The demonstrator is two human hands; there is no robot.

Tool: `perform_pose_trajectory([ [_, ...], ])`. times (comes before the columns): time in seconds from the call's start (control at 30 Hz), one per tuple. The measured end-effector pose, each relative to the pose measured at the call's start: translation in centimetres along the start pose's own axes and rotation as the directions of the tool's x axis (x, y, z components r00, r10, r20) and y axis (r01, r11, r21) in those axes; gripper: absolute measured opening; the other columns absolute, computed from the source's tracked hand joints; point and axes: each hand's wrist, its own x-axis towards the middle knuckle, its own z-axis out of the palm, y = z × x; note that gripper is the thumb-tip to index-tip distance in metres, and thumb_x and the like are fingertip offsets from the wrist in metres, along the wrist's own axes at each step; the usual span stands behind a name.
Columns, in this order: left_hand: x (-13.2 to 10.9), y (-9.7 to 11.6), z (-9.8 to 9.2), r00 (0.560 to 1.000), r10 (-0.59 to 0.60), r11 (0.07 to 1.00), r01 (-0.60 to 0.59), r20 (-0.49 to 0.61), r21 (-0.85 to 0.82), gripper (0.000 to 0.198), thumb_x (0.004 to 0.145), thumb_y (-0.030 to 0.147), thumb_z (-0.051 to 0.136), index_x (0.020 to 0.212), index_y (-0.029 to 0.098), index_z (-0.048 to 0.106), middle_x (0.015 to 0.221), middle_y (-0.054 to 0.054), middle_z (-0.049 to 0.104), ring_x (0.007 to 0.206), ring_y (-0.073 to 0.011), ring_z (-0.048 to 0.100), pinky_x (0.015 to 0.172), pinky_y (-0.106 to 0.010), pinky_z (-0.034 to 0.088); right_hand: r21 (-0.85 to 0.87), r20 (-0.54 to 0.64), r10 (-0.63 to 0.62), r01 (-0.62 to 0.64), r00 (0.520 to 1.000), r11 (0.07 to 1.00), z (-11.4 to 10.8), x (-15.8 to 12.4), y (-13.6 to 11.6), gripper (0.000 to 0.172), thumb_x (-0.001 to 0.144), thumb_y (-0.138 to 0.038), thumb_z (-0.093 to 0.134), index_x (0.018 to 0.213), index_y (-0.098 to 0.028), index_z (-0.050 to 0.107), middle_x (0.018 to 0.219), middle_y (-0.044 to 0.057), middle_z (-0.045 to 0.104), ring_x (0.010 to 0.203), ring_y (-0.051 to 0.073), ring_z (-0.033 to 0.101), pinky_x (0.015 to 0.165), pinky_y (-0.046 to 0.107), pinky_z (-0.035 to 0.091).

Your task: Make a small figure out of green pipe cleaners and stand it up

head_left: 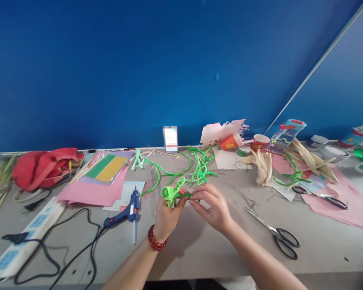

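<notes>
Pinching is what both hands are doing, I think. Your left hand (167,216) holds the green fuzzy toy (168,193) between its thumb and fingers. Your right hand (213,205) seems to pinch the end of a thin green strip (186,195) that pokes out from the toy. The two thumbs are near each other. I cannot tell what your lower left fingers do, as they are hidden.

To do this bit well, hold the toy softly, so the round part does not get squashed. It is likely best to let your right fingers do the bending, in small, slow turns. A hard tug could pull the toy out of shape.

The toy is up off the table (236,259), in your left hand. It is bright green and fluffy, with a round top wound like a snail shell. One bumpy arm sticks up to the right.

Just past your hands lies a messy heap of green fuzzy sticks (203,175). A blue glue gun (133,206) is to the left, and scissors (277,231) lie to the right, well apart from your hands.
</notes>
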Motion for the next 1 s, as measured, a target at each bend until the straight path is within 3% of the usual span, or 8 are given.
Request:
perform_pose_trajectory([
  [0.2,-0.1,0.0,-0.2,0.994,0.1,0.994,-0.101,0.039,0.036,0.007,0.084,0.017,0.066,0.089,0.02,0.063,0.086,-0.005,0.07,0.083,-0.0194,0.07,0.078,-0.031,0.057,0.025,0.004,0.06,-0.06,0.998,0.998,0.2,-0.1,0.1,0.011,0.088,-0.021,0.067,0.098,-0.023,0.062,0.09,0.007,0.07,0.087,0.021,0.065,0.076,0.035,0.051],
  [0.3,-0.3,0.2,-0.3,0.984,0.155,0.982,-0.164,0.09,0.098,0.008,0.085,0.015,0.063,0.092,0.019,0.064,0.087,-0.005,0.071,0.084,-0.0189,0.069,0.077,-0.03,0.056,0.08,0.024,0.145,-0.147,0.989,0.986,0.3,-0.2,0.0,0.002,0.091,-0.022,0.061,0.094,-0.022,0.062,0.086,0.006,0.069,0.082,0.019,0.064,0.073,0.032,0.051],
  [0.4,-0.3,0.6,-0.3,0.979,0.172,0.977,-0.184,0.109,0.107,0.004,0.086,0.016,0.063,0.089,0.019,0.064,0.086,-0.005,0.072,0.081,-0.0185,0.069,0.073,-0.028,0.055,0.158,0.032,0.273,-0.275,0.961,0.948,0.5,-0.3,0.0,0.01,0.092,-0.025,0.058,0.083,-0.02,0.06,0.078,0.003,0.064,0.073,0.016,0.06,0.067,0.029,0.049],
  [0.57,-0.3,1.1,-0.2,0.977,0.185,0.977,-0.195,0.107,0.088,0.011,0.086,0.013,0.064,0.093,0.02,0.067,0.091,-0.007,0.074,0.083,-0.0188,0.069,0.076,-0.029,0.054,0.469,0.137,0.519,-0.517,0.844,0.716,1.1,-0.6,0.2,0.026,0.088,-0.041,0.063,0.076,-0.019,0.056,0.07,0.001,0.06,0.064,0.013,0.056,0.059,0.026,0.048],
  [0.73,-0.6,0.7,-0.1,0.981,0.164,0.985,-0.169,0.104,0.036,0.008,0.084,0.015,0.066,0.091,0.019,0.067,0.091,-0.009,0.075,0.086,-0.0218,0.07,0.076,-0.033,0.056,0.592,0.226,0.619,-0.611,0.752,0.526,1.2,-0.6,0.2,0.036,0.079,-0.05,0.071,0.073,-0.018,0.056,0.065,0.0,0.06,0.059,0.013,0.055,0.056,0.025,0.047],
  [0.87,-0.6,0.3,-0.1,0.99,0.079,0.995,-0.072,0.115,-0.065,0.006,0.084,0.017,0.066,0.089,0.019,0.064,0.09,-0.007,0.072,0.085,-0.0209,0.069,0.078,-0.034,0.056,0.641,0.28,0.642,-0.637,0.713,0.428,0.8,-0.3,0.1,0.033,0.077,-0.045,0.075,0.074,-0.018,0.057,0.063,-0.002,0.058,0.056,0.011,0.054,0.055,0.024,0.046],
  [0.93,-0.4,0.4,-0.1,0.993,-0.03,0.978,0.053,0.112,-0.202,0.008,0.083,0.021,0.068,0.087,0.019,0.061,0.088,-0.005,0.07,0.079,-0.0197,0.069,0.075,-0.034,0.057,0.676,0.282,0.629,-0.615,0.725,0.406,0.4,-0.2,0.2,0.027,0.081,-0.043,0.072,0.081,-0.018,0.06,0.067,-0.001,0.06,0.058,0.011,0.055,0.057,0.024,0.048],
  [1.0,-0.1,0.5,-0.1,0.98,-0.15,0.923,0.185,0.128,-0.338,0.013,0.082,0.024,0.07,0.084,0.019,0.059,0.087,-0.003,0.068,0.074,-0.0176,0.069,0.073,-0.033,0.058,0.682,0.242,0.605,-0.576,0.759,0.45,0.1,-0.1,0.3,0.023,0.085,-0.041,0.069,0.091,-0.019,0.063,0.072,0.0,0.063,0.063,0.013,0.058,0.058,0.025,0.049],
])
